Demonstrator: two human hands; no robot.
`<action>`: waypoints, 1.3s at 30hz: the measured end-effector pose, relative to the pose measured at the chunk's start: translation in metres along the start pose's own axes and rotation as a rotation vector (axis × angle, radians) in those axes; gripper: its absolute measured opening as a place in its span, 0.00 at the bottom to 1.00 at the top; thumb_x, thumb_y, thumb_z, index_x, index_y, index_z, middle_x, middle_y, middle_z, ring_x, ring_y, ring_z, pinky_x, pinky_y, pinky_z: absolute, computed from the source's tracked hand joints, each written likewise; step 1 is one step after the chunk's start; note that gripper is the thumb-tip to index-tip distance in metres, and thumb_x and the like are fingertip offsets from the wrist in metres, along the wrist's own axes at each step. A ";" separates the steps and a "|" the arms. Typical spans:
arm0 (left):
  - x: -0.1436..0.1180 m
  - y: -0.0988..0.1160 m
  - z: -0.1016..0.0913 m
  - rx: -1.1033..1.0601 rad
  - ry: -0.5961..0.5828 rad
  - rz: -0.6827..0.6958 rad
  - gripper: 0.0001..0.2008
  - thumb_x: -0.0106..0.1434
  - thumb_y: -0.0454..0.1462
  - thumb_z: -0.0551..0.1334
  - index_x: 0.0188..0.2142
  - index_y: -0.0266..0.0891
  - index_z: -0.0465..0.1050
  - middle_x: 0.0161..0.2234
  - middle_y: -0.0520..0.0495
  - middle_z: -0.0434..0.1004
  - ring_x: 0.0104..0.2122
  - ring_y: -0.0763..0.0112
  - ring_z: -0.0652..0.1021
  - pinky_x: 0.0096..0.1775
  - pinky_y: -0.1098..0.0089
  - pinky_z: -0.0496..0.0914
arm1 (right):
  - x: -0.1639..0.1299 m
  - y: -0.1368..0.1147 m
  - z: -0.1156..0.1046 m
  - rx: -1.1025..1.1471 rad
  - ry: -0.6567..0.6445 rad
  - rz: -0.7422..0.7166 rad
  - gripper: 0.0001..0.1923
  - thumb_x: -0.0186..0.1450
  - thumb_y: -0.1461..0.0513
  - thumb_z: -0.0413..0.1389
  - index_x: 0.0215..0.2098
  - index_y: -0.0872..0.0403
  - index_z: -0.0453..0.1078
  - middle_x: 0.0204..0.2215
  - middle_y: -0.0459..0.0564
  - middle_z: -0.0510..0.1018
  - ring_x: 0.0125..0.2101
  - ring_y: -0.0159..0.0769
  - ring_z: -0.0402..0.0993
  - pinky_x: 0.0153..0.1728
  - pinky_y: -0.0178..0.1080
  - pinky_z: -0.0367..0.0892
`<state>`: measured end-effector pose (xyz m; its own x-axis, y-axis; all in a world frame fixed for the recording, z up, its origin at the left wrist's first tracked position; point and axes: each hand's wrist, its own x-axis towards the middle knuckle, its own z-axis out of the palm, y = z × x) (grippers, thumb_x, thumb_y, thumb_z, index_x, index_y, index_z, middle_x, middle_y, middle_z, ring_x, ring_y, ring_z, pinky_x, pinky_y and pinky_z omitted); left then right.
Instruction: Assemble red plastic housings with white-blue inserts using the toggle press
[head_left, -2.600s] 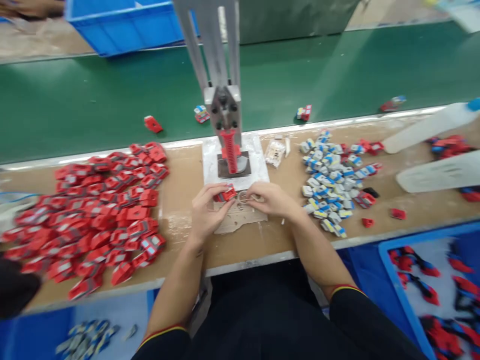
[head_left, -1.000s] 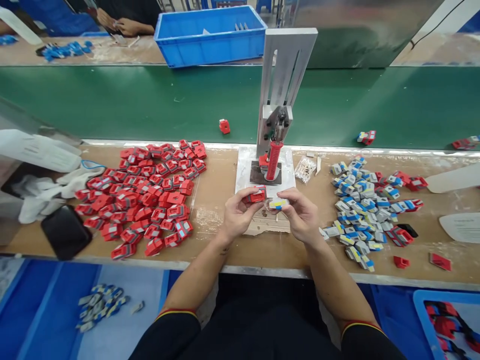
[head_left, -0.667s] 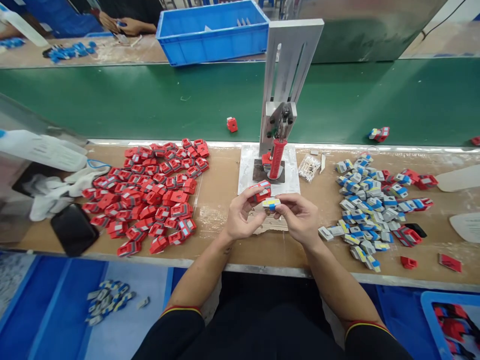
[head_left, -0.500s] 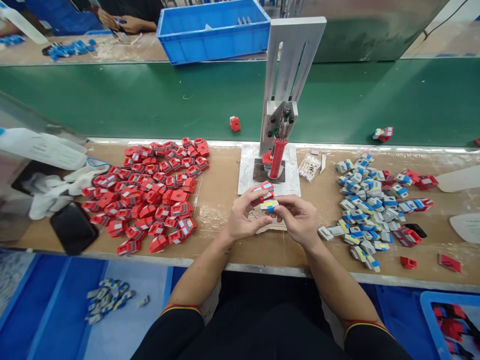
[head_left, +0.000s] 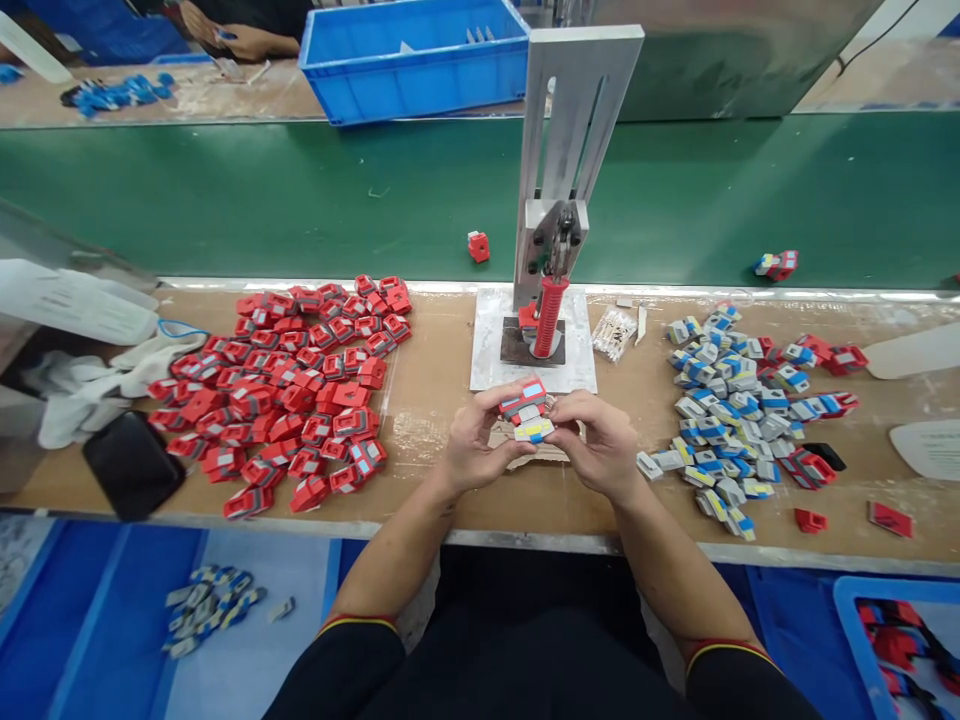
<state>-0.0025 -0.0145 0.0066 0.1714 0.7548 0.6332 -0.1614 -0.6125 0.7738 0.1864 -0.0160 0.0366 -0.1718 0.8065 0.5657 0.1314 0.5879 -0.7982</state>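
Note:
Close in front of the press, my left hand (head_left: 478, 440) is closed on a small red plastic part (head_left: 526, 397) with a grey and blue-white face. My right hand (head_left: 595, 440) pinches a small white part (head_left: 533, 430) with yellow and blue on it, right up against the red one. Whether the two parts are joined I cannot tell. Behind the hands stands a toggle press (head_left: 550, 310) with a red handle, on a metal base plate (head_left: 491, 370). Something red sits under the press.
A heap of red parts (head_left: 292, 385) lies left, beside a black phone (head_left: 133, 466) and white gloves (head_left: 90, 395). White-blue parts (head_left: 724, 400) are piled right. Cotton swabs (head_left: 614, 333) lie by the press. A green conveyor (head_left: 300, 200) runs behind, carrying a few parts; a co-worker's hands (head_left: 232, 35) are beyond.
The white part has come down against the lower side of the red part, and the red part shows more of its face. The pieces on the conveyor have shifted slightly right.

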 end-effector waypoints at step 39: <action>0.143 0.014 -0.044 1.217 -0.893 -0.366 0.35 0.66 0.31 0.61 0.72 0.48 0.63 0.48 0.40 0.82 0.48 0.52 0.81 0.49 0.60 0.73 | 0.076 -0.012 -0.041 0.171 -0.371 0.157 0.29 0.64 0.33 0.60 0.41 0.49 0.72 0.41 0.51 0.82 0.42 0.40 0.82 0.46 0.47 0.80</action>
<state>-0.0234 0.0954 0.1071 0.5983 0.7915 -0.1247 0.8000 -0.5813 0.1489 0.2123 0.0414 0.0976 -0.5055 0.7900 0.3470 0.0254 0.4156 -0.9092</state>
